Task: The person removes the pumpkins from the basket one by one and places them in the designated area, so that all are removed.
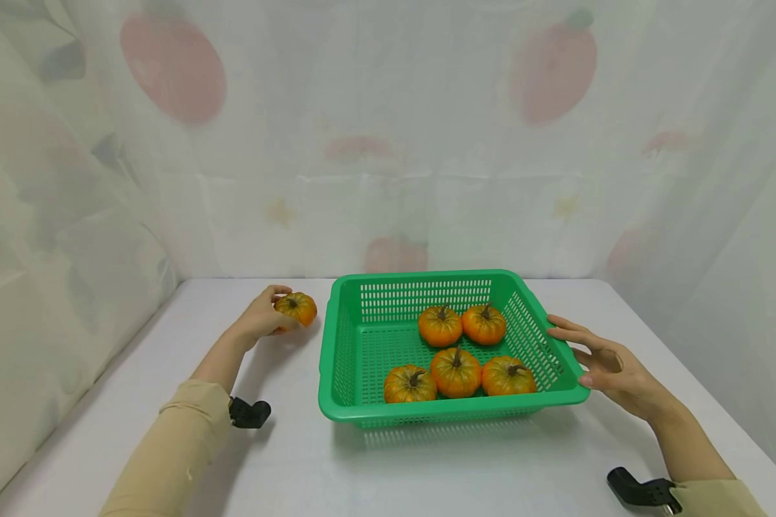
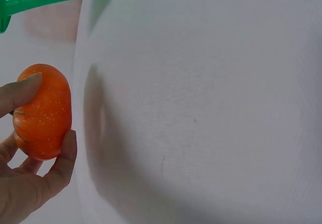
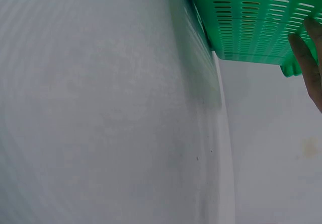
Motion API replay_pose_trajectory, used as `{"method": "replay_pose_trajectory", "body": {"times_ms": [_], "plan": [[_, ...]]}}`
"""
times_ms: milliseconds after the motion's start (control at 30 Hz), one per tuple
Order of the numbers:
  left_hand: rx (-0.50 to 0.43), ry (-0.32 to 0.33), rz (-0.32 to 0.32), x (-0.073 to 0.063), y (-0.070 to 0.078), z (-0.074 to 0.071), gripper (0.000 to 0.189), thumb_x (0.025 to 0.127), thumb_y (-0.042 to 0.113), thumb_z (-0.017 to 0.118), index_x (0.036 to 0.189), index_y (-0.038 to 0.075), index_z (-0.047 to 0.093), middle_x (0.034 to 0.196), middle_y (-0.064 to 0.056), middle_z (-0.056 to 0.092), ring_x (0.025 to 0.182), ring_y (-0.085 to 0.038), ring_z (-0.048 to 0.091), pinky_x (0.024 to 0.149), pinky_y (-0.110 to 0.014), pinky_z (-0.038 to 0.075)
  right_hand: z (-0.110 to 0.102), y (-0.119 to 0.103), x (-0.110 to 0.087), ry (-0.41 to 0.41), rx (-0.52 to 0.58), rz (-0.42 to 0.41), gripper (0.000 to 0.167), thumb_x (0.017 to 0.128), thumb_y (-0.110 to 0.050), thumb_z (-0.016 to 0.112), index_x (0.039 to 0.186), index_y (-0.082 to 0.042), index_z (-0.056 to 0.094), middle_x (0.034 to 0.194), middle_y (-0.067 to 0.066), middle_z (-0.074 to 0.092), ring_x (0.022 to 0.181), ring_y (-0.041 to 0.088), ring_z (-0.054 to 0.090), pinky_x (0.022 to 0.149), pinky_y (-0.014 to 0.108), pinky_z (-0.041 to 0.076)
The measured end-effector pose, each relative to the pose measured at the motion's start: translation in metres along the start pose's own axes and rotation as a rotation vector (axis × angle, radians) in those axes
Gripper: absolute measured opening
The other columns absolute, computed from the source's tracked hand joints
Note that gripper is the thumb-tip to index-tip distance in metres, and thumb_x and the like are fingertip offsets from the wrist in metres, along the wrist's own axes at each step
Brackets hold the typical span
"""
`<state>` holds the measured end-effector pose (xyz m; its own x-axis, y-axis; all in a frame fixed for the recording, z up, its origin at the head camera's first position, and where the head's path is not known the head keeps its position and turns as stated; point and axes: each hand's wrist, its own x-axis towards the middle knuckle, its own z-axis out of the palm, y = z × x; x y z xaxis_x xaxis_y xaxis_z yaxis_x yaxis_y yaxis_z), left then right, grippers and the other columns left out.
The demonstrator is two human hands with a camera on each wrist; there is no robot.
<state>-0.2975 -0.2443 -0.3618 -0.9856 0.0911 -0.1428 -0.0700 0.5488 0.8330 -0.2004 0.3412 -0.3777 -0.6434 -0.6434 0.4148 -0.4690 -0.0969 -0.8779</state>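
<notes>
My left hand [image 1: 261, 316] grips a small orange pumpkin [image 1: 297, 307] to the left of the green plastic basket [image 1: 335, 359]. In the left wrist view the thumb lies across one side of the pumpkin [image 2: 48, 113] and the fingertips press the other. Its shadow falls on the table, apart from it. Several similar pumpkins [image 1: 455, 372] with brown stems lie inside the basket, mostly toward its right and front. My right hand [image 1: 624, 373] touches the basket's right rim with fairly straight fingers. Fingers [image 3: 304, 58] also show against the slotted outer wall in the right wrist view.
A white-covered table [image 1: 453, 474] holds the basket. A pale curtain [image 1: 284, 143] with faded fruit prints hangs behind it, with more sheeting along the left and right sides. Black wrist cameras [image 1: 248, 413] stick out from both forearms.
</notes>
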Motion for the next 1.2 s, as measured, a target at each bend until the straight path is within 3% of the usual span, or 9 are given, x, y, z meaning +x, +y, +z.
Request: {"method": "replay_pose_trajectory", "body": {"times_ms": [333, 600, 733, 900, 1200], "plan": [[0.039, -0.043, -0.048, -0.001, -0.003, 0.004, 0.094, 0.078, 0.013, 0.078, 0.153, 0.005, 0.023, 0.155, -0.03, 0.023, 0.131, -0.039, 0.04, 0.089, -0.03, 0.05, 0.001, 0.0, 0.0, -0.003, 0.008, -0.003, 0.065, 0.081, 0.023, 0.039, 0.145, 0.019, 0.027, 0.167, 0.017, 0.01, 0.154, 0.011, 0.018, 0.116, 0.014, 0.031], [0.055, -0.074, -0.059, 0.0, -0.008, 0.003, 0.093, 0.079, 0.015, 0.079, 0.153, 0.006, 0.024, 0.159, -0.029, 0.02, 0.134, -0.039, 0.037, 0.089, -0.031, 0.049, 0.001, -0.002, -0.001, 0.003, -0.006, 0.007, 0.065, 0.082, 0.022, 0.04, 0.145, 0.018, 0.028, 0.167, 0.017, 0.011, 0.153, 0.011, 0.019, 0.115, 0.012, 0.029], [0.05, -0.082, -0.063, 0.0, -0.01, 0.003, 0.092, 0.078, 0.013, 0.078, 0.153, 0.006, 0.025, 0.159, -0.029, 0.018, 0.137, -0.042, 0.034, 0.102, -0.041, 0.048, 0.001, -0.002, -0.001, 0.004, -0.007, 0.009, 0.065, 0.082, 0.022, 0.04, 0.145, 0.017, 0.028, 0.167, 0.017, 0.011, 0.154, 0.011, 0.019, 0.115, 0.012, 0.029], [0.042, -0.088, -0.062, 0.0, -0.011, 0.003, 0.092, 0.078, 0.012, 0.078, 0.153, 0.006, 0.024, 0.16, -0.03, 0.016, 0.141, -0.045, 0.029, 0.115, -0.054, 0.039, 0.001, -0.001, 0.0, 0.0, -0.006, 0.001, 0.065, 0.081, 0.022, 0.04, 0.145, 0.018, 0.028, 0.167, 0.018, 0.011, 0.154, 0.012, 0.018, 0.115, 0.013, 0.03], [0.07, -0.085, -0.05, -0.002, -0.011, 0.002, 0.093, 0.077, 0.012, 0.079, 0.153, 0.007, 0.025, 0.159, -0.03, 0.018, 0.137, -0.041, 0.034, 0.094, -0.033, 0.048, 0.0, 0.001, -0.001, -0.001, 0.011, -0.004, 0.066, 0.081, 0.023, 0.039, 0.145, 0.019, 0.027, 0.167, 0.018, 0.01, 0.154, 0.012, 0.018, 0.115, 0.013, 0.03]]}}
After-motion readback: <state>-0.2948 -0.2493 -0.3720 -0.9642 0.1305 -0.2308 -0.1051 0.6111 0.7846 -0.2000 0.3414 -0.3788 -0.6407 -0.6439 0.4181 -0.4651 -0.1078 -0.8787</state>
